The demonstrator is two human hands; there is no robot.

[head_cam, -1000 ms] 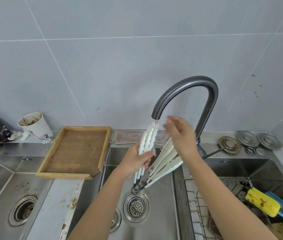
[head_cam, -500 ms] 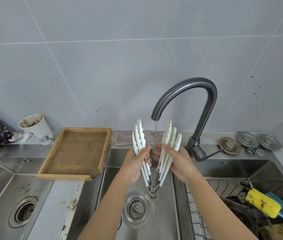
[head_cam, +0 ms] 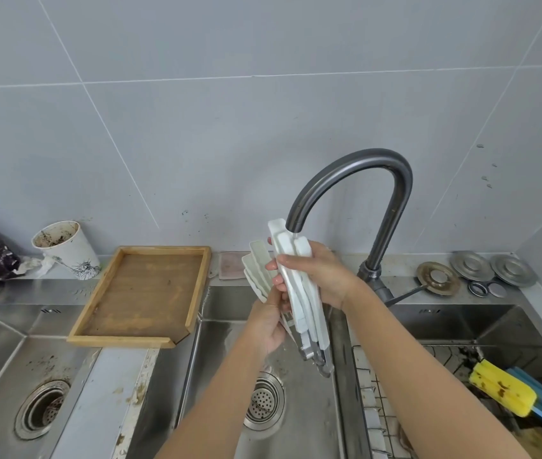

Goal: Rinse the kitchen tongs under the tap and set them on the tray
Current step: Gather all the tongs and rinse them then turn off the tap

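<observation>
White plastic tongs (head_cam: 299, 286), light, stiff and likely slippery when wet, sit under the tap (head_cam: 355, 180), right hand (head_cam: 322, 276) wrapped round one arm, left hand (head_cam: 268, 321) gripping the other.

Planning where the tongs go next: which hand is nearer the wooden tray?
Left. The left hand grips the tongs just right of the tray; the right hand holds them farther right, under the tap.

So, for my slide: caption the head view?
Both hands hold white tongs under the tap; wooden tray waits alongside.
</observation>
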